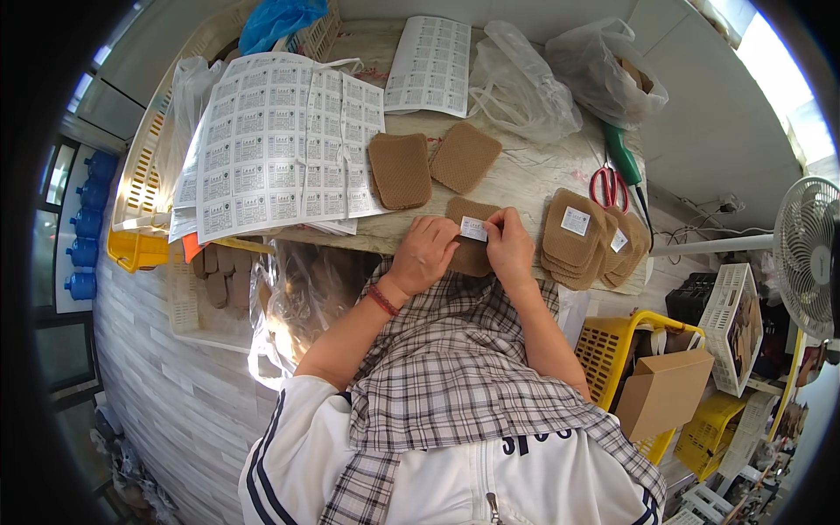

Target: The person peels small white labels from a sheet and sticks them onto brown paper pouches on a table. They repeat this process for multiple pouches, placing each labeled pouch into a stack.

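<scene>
A white printed label (473, 229) lies over a brown ribbed fabric pad (471, 261) at the table's near edge. My left hand (425, 252) has its fingers curled at the label's left edge. Opposite it, my right hand (511, 245) pinches the right edge between thumb and finger. Both hands partly cover the pad. To the right sits a stack of labelled brown pads (567, 249), its top one bearing a white label. Two groups of brown pads without labels, one upright (401, 171) and one tilted (466, 157), lie beyond my hands.
Printed label sheets (254, 153) cover the table's left, with another sheet (429, 66) farther back. Clear plastic bags (522, 83) lie at the back. Red-handled scissors (607, 186) and a green-handled tool (621, 153) are at right. A yellow crate (604, 350) stands below right, near a fan (809, 258).
</scene>
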Available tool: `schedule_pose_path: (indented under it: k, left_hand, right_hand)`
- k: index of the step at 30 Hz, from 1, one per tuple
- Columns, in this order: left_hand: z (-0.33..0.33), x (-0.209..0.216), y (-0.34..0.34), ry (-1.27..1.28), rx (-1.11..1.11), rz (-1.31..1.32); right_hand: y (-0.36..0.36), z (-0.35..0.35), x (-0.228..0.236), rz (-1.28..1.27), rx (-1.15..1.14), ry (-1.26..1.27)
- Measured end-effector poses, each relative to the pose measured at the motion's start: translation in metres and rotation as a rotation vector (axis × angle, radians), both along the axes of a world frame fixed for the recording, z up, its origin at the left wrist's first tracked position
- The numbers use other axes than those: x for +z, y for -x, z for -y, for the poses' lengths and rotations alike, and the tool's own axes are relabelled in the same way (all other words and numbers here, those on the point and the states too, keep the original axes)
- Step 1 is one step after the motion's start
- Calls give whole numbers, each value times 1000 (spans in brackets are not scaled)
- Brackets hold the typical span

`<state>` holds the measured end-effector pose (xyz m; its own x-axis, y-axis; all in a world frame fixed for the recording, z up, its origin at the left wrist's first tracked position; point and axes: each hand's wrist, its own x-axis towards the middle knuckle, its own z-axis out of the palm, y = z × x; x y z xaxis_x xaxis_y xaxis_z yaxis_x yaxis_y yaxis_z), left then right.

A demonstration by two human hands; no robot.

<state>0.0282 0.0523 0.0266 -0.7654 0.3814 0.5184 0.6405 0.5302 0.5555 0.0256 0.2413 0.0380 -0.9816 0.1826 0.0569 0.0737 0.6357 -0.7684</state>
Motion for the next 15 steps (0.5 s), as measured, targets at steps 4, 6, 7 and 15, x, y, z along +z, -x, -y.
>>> schedule_pose_path:
  k: [4, 6, 7, 15]
  left_hand:
    - [0, 6, 1, 60, -19, -70]
    - [2, 6, 2, 83, -37, -94]
    - [3, 5, 2, 91, -47, -93]
    - [2, 4, 1, 120, -49, -118]
  right_hand:
    - [-1, 1, -3, -24, 2, -27]
    - [-2, 2, -6, -92, 25, -88]
    - [-2, 3, -8, -126, 36, -118]
    - [-9, 10, -16, -231, -25, -294]
